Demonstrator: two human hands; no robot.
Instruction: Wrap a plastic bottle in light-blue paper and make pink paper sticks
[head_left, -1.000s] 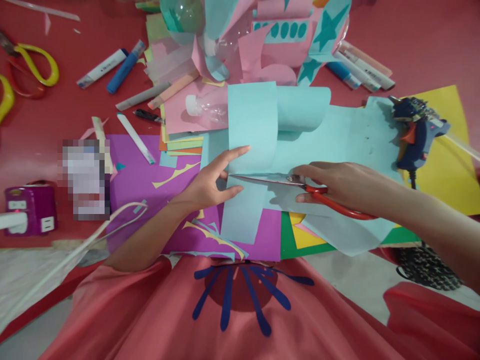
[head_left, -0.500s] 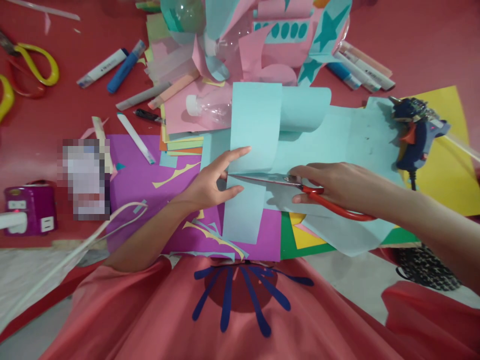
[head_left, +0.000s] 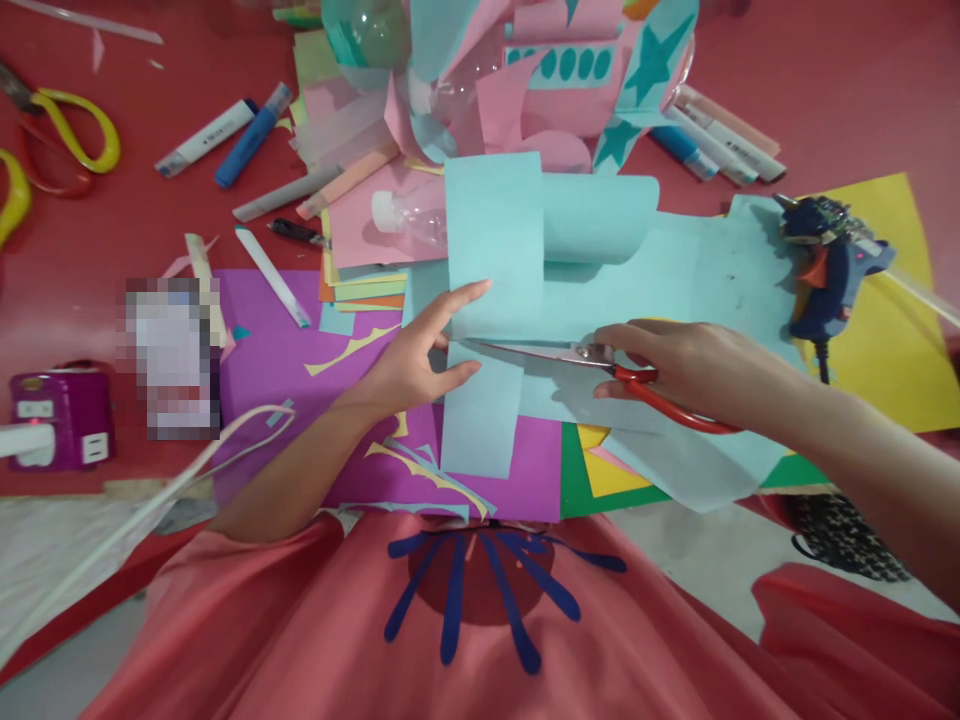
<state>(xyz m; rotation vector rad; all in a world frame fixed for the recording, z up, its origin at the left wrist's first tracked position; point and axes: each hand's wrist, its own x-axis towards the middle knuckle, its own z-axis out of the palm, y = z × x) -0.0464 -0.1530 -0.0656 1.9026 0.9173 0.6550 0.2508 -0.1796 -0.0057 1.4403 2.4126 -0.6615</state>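
My right hand [head_left: 675, 355] is wrapped round the red handles of a pair of scissors [head_left: 585, 354]. The blades lie nearly closed across a light blue paper strip [head_left: 496, 240], along a line between its wide upper part and its narrower lower part. At the left edge of the strip, my left hand [head_left: 420, 360] holds the paper, thumb and index finger spread over its face and the other fingers partly hidden. Behind the strip lie a rolled light blue paper [head_left: 600, 218] and a clear bottle [head_left: 416, 218] with a white cap.
A blue glue gun [head_left: 829, 265] rests at right on yellow paper [head_left: 896, 340]. Markers [head_left: 251, 135], a cutter [head_left: 296, 232] and yellow-handled scissors [head_left: 75, 130] are at left, near a purple power adapter [head_left: 60, 420]. A pink and blue paper craft [head_left: 562, 100] stands at the back.
The paper strip has shifted left and slightly up. My left hand has moved slightly up and left with it, and the scissors have tilted a little.
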